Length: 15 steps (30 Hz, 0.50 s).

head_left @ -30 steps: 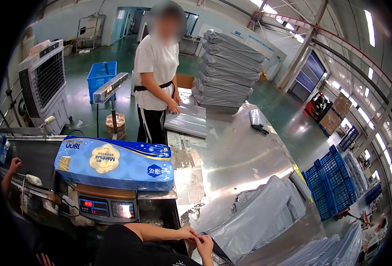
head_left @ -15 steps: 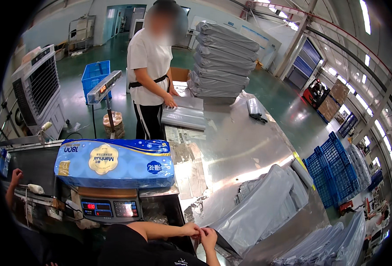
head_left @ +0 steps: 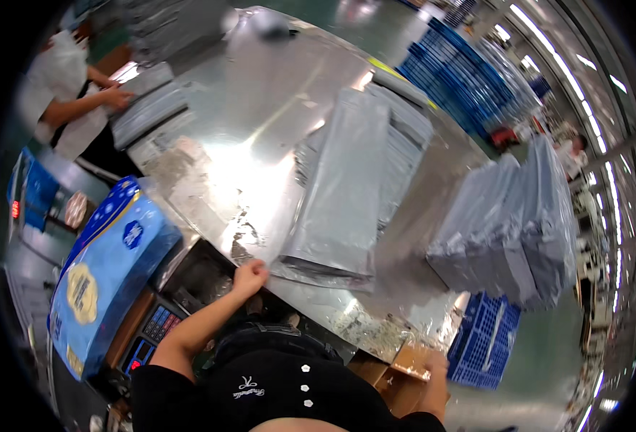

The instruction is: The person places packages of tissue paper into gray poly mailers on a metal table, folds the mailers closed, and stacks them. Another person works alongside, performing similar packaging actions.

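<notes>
My left hand (head_left: 251, 276) is at the near edge of the metal table (head_left: 411, 299), its fingers curled closed. Whatever it may hold is hidden. Just beyond and to its right lies a pile of flat grey plastic bags (head_left: 346, 173), their near ends puckered and slightly gaping. My right hand (head_left: 437, 366) is low on the right, smeared by motion, over an opened cardboard box (head_left: 408, 360) below the table edge. Its fingers cannot be made out.
At left, a blue wrapped pack of paper rolls (head_left: 105, 270) rests on a weighing scale (head_left: 161, 322). Tall grey bag bundles (head_left: 501, 223) stand at right, above a blue plastic crate (head_left: 485, 342). A co-worker's hand (head_left: 118, 98) touches grey bags (head_left: 149, 108) at far left.
My hands were together by the bag pile and are now apart, the right one down at the cardboard box. The view has swung down and to the right.
</notes>
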{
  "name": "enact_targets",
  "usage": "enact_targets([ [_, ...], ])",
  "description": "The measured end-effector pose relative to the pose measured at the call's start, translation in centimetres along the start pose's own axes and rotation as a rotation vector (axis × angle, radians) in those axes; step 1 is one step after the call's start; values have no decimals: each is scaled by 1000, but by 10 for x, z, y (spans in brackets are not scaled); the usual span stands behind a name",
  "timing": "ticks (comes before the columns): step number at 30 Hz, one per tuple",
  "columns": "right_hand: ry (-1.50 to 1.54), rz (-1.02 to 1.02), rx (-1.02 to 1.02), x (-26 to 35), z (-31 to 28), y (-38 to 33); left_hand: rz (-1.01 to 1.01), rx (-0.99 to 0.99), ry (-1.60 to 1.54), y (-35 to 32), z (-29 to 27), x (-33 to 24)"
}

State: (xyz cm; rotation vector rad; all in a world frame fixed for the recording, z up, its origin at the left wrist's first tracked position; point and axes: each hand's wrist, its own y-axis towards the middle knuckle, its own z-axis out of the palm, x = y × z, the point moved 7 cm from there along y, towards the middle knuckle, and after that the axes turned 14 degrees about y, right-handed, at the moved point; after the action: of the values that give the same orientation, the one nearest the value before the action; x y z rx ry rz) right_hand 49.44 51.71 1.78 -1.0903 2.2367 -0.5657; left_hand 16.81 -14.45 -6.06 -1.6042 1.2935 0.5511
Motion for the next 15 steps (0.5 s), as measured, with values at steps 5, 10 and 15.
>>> enact_targets([
  [5, 866, -184, -687, 48, -154, -101, 992, -247, 626, -55, -48, -183],
  [10, 345, -1075, -586, 309, -217, -123, 1710, 102, 1223, -27, 40, -197],
  [15, 110, -1024, -767, 334, -221, -46, 1484, 258, 1500, 31, 31, -171],
])
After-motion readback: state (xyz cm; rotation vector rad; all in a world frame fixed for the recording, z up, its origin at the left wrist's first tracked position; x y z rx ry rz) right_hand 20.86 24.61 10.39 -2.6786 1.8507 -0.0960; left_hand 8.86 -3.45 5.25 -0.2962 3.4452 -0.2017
